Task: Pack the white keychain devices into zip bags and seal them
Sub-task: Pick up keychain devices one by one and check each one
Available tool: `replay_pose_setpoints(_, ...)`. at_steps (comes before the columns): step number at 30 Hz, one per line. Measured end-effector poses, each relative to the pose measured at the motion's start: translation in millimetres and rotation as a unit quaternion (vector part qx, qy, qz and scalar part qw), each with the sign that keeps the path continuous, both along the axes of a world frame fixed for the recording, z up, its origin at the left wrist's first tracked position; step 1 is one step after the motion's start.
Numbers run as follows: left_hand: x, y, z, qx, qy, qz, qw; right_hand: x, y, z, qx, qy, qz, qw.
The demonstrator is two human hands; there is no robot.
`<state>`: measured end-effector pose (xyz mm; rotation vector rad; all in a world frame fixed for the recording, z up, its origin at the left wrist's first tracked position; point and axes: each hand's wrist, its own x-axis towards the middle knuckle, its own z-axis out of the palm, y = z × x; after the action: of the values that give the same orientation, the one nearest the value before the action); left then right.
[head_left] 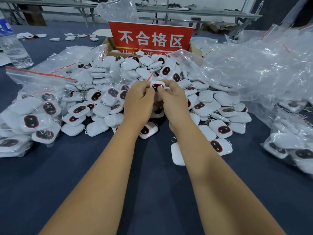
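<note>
Both hands meet above a big heap of white keychain devices (169, 73) with dark oval faces ringed in red. My left hand (138, 100) and my right hand (171, 100) together pinch one white device (157, 85) that sits inside a small clear zip bag (149, 77) with a red seal strip; fingers of both hands curl around its top edge. Loose devices (220, 128) lie scattered on the dark blue table (152, 184) around my wrists.
Filled zip bags (33, 116) lie at the left and another (288, 146) at the right. A mound of empty clear bags (262, 65) fills the right rear. A cardboard box with a red sign (150, 37) stands behind the heap. A water bottle (13, 46) stands far left.
</note>
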<state>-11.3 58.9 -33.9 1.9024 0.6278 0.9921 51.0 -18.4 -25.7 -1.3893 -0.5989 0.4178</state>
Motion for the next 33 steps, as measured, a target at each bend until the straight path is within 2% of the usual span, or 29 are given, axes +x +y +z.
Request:
replay_pose_setpoints(13,-5.6,-4.9,9.3,-0.043,0.002,-0.008,0.999,-0.8,1.3,0.2,0.016,0.008,-0.007,1.000)
replay_pose_setpoints(24,-4.2,-4.7,5.9,0.027,0.027,0.021,0.999,-1.9,-0.1,3.9,0.036,0.036,0.019,0.999)
replay_pose_setpoints(27,-5.9,-5.1,7.5,-0.020,-0.002,0.007,1.000,-4.2,0.3,3.9,0.030,0.017,0.013,0.999)
replay_pose_setpoints(30,-8.8,-5.9,10.2,-0.088,-0.045,-0.013,0.995,-4.9,-0.3,3.6,0.049,-0.003,-0.036,0.998)
replay_pose_setpoints(33,-10.6,-6.1,11.1,-0.096,-0.053,-0.014,0.994,0.0,-3.3,7.7,0.092,0.009,-0.080,0.993)
